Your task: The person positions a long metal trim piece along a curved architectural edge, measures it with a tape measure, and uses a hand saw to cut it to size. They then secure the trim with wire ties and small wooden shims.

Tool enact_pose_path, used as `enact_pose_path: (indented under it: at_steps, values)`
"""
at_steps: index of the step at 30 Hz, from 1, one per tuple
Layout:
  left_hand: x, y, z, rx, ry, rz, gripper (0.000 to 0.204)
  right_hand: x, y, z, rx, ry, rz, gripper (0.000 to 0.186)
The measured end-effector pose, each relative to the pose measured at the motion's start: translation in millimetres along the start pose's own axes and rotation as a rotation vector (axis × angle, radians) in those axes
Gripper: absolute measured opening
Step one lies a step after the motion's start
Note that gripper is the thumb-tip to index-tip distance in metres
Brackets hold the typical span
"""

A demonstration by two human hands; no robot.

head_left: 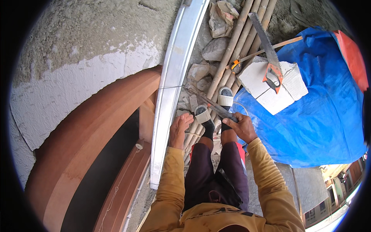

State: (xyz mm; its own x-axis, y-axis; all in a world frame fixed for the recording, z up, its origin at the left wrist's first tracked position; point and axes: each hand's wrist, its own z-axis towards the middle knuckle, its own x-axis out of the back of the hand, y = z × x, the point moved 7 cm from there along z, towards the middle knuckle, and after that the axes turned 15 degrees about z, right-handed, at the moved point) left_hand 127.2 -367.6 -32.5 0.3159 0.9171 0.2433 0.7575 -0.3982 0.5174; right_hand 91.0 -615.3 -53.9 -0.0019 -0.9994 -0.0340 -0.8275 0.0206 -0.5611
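Note:
My right hand (pixel 241 127) is closed around the dark grey handle of a long, slim tool (pixel 221 110). The tool slants up to the left over my feet, with an orange-red mark partway along; its far end blurs into the rubble, so its kind is unclear. My left hand (pixel 181 129) holds nothing that I can see, its fingers loosely bent and apart. It is beside the right edge of a long silver metal channel (pixel 170 81); whether it touches the metal I cannot tell. A thin dark wire (pixel 170 87) crosses the channel.
Bamboo poles (pixel 235 42) run beneath my sandalled feet, beside broken rubble (pixel 214 49). On a blue tarp (pixel 317 116) lie white blocks (pixel 278 101) and a handsaw (pixel 273 75). Nearby are an orange tape measure (pixel 235 66) and a wooden strip (pixel 286 42). A brown wooden frame (pixel 104 120) stands left.

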Motion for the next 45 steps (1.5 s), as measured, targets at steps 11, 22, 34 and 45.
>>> enact_pose_path:
  at_steps: [11, 22, 34, 45]
  values:
    - [4, -72, -29, 0.081, 0.077, -0.056, 0.061, -19, 0, -13, -0.030, -0.348, 0.199, 0.066]
    - [-95, -62, -62, -0.001, -0.422, 0.149, 0.071, 77, 78, -153, -0.163, -0.081, -0.119, 0.055]
    - [-57, -95, -140, 0.441, 0.155, -0.541, 0.012, -71, 22, -194, -0.004, -0.679, -0.223, 0.056]
    - [-42, -149, -159, 0.461, 0.069, -0.360, 0.015, -102, -112, 73, 0.541, 0.071, -0.800, 0.029]
